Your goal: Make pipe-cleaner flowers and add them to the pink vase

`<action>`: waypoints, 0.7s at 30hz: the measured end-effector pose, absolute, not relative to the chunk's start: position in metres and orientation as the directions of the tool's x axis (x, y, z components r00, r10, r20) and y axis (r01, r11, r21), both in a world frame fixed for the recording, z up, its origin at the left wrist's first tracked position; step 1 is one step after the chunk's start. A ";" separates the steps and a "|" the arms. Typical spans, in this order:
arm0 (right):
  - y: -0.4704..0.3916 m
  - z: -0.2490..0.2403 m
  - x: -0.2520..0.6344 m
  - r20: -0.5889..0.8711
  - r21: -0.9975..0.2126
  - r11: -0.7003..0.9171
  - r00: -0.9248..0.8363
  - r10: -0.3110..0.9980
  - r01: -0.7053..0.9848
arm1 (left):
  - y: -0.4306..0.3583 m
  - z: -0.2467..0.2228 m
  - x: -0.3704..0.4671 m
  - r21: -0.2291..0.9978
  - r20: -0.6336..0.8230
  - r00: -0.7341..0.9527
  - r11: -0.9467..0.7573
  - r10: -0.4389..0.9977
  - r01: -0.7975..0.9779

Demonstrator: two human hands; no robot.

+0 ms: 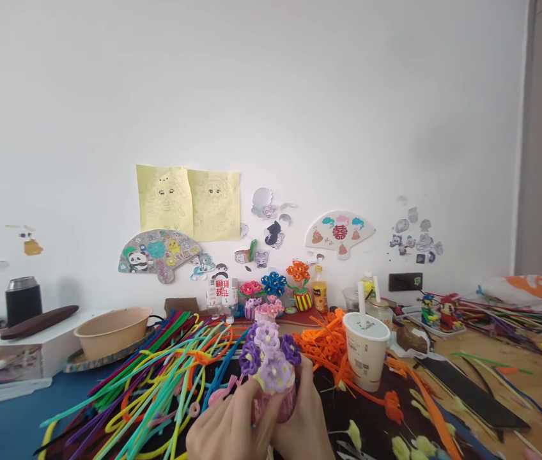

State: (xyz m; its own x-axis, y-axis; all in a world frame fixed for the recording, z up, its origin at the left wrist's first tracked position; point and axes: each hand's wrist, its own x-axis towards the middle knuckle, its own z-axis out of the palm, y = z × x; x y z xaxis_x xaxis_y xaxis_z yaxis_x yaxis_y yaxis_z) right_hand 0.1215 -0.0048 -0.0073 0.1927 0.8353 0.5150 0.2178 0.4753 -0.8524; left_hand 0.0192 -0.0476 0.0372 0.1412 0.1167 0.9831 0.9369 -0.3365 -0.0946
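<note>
A small pot of purple pipe-cleaner flowers [271, 361] is held between my two hands at the bottom middle. Its blooms are pale lilac and dark purple with yellow centres, and the pot below looks pink and striped. My left hand [227, 421] closes on the near left side, its fingertips pressed at the rim just under the blooms. Wrapped around the pot's right side is my right hand [305, 415]. Much of the pot is hidden by the fingers. Behind the blooms stand finished flower pots, one with orange flowers [298, 276] and one with blue flowers [273, 283].
Loose coloured pipe cleaners [165, 377] spread at left. An orange pipe-cleaner heap [326, 345] lies beside a lidded paper cup [367, 351] with a straw. A beige basin [112, 332], a dark thermos [23, 303], a juice bottle [319, 291] and a black phone-like slab [472, 393] stand or lie around.
</note>
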 end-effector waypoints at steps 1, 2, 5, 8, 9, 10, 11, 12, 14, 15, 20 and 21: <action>-0.004 -0.008 0.121 0.531 -0.844 0.491 0.200 0.824 0.218 | -0.048 0.038 0.019 -0.110 0.985 0.147 -0.339 0.086 0.934; -0.003 -0.008 0.121 0.543 -0.837 0.502 0.207 0.814 0.218 | -0.049 0.039 0.018 -0.133 0.986 0.160 -0.336 0.053 0.932; -0.001 -0.010 0.120 0.552 -0.831 0.508 0.221 0.804 0.228 | -0.049 0.038 0.011 -0.252 0.964 0.267 -0.291 0.011 0.923; -0.001 -0.011 0.120 0.557 -0.828 0.506 0.238 0.796 0.242 | -0.049 0.038 0.003 -0.407 0.897 0.439 -0.282 0.056 0.869; -0.002 -0.010 0.120 0.559 -0.826 0.508 0.245 0.792 0.243 | -0.049 0.038 0.002 -0.439 0.880 0.472 -0.286 0.055 0.852; -0.002 -0.010 0.120 0.561 -0.825 0.508 0.252 0.789 0.247 | -0.049 0.038 0.001 -0.457 0.871 0.489 -0.288 0.047 0.841; -0.003 -0.010 0.121 0.563 -0.823 0.507 0.259 0.784 0.254 | -0.049 0.038 0.000 -0.460 0.871 0.489 -0.289 0.034 0.839; -0.003 -0.009 0.121 0.568 -0.820 0.507 0.264 0.779 0.266 | -0.048 0.038 0.000 -0.458 0.875 0.483 -0.287 0.022 0.841; -0.005 -0.008 0.122 0.581 -0.807 0.504 0.268 0.768 0.307 | -0.048 0.036 0.002 -0.439 0.886 0.462 -0.279 0.021 0.854; -0.006 -0.008 0.123 0.587 -0.801 0.500 0.269 0.763 0.330 | -0.048 0.035 0.003 -0.417 0.897 0.441 -0.272 0.030 0.867; -0.006 -0.010 0.122 0.581 -0.800 0.489 0.246 0.776 0.349 | -0.049 0.039 0.006 -0.381 0.912 0.408 -0.269 0.048 0.884; -0.006 -0.010 0.121 0.587 -0.797 0.498 0.243 0.772 0.342 | -0.049 0.040 0.006 -0.383 0.912 0.409 -0.271 0.042 0.883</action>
